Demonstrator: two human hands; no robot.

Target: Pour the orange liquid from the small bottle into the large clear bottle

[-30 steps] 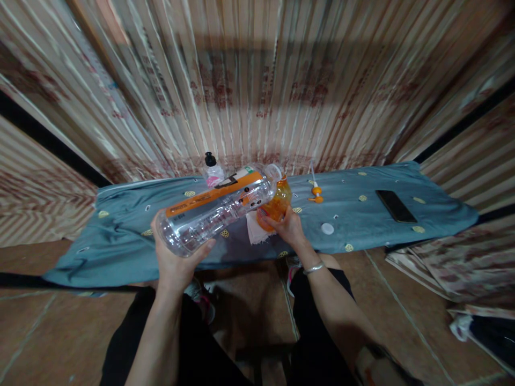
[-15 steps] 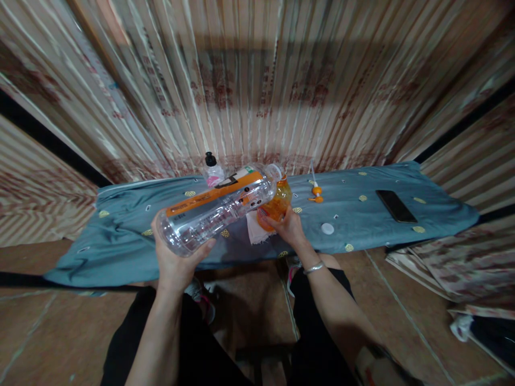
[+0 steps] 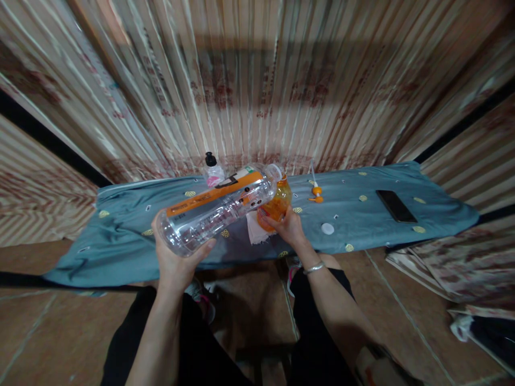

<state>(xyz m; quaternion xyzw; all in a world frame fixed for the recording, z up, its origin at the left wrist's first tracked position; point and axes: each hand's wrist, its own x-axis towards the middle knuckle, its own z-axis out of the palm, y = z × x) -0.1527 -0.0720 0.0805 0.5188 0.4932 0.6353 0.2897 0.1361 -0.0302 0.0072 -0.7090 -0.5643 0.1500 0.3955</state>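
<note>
While the left hand [image 3: 177, 262] gripped the base of the big clear bottle [image 3: 217, 206], that bottle lay tilted above the blue cloth [image 3: 120, 236]. Its long axis ran up and rightward, and its mouth was right at the top of the orange bottle [image 3: 276, 206]. The clear bottle looked nearly empty; the orange one held orange liquid. The right hand [image 3: 287, 228] clasped the orange bottle. A pump [image 3: 316, 192], a white cap [image 3: 327, 228] and a phone [image 3: 396, 206] lay further right.

Left hand [image 3: 177, 264] raised, grip closed; right hand [image 3: 288, 228] extended forward, grip curled
</note>
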